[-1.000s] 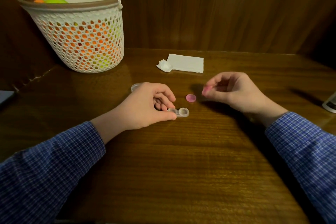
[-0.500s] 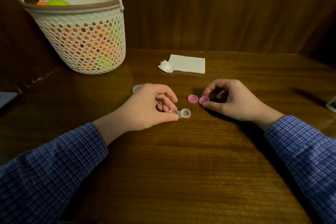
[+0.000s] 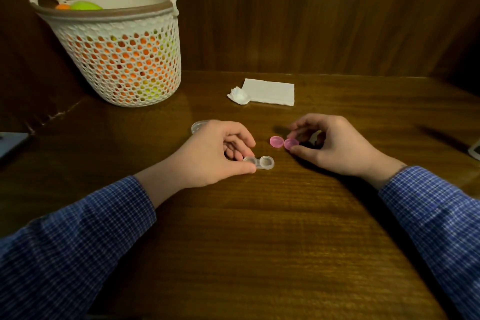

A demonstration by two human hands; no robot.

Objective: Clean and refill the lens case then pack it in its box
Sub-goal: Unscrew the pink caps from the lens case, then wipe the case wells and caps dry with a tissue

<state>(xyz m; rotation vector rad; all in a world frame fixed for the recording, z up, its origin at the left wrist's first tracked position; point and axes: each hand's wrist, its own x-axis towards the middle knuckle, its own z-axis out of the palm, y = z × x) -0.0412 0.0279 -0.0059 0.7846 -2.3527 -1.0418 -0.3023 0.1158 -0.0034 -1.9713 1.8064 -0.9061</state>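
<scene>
A clear two-well lens case point(image 3: 262, 162) lies on the wooden table, both wells uncapped. My left hand point(image 3: 215, 153) pinches its left end between thumb and fingers. Two pink caps rest side by side to the right of the case: one point(image 3: 276, 142) lies free, the other point(image 3: 291, 143) sits on the table with the fingertips of my right hand point(image 3: 330, 147) around it. A clear plastic piece point(image 3: 198, 127) peeks out behind my left hand, mostly hidden. A folded white tissue point(image 3: 271, 92) and a crumpled wad point(image 3: 238, 96) lie further back.
A white woven basket point(image 3: 117, 52) with orange and green balls stands at the back left. A wooden wall closes the back. A grey flat object point(image 3: 11, 141) sits at the left edge and a pale device point(image 3: 475, 149) at the right edge.
My right hand came down and leftward with the second pink cap and set it on the table beside the first one. The left hand kept hold of the case.
</scene>
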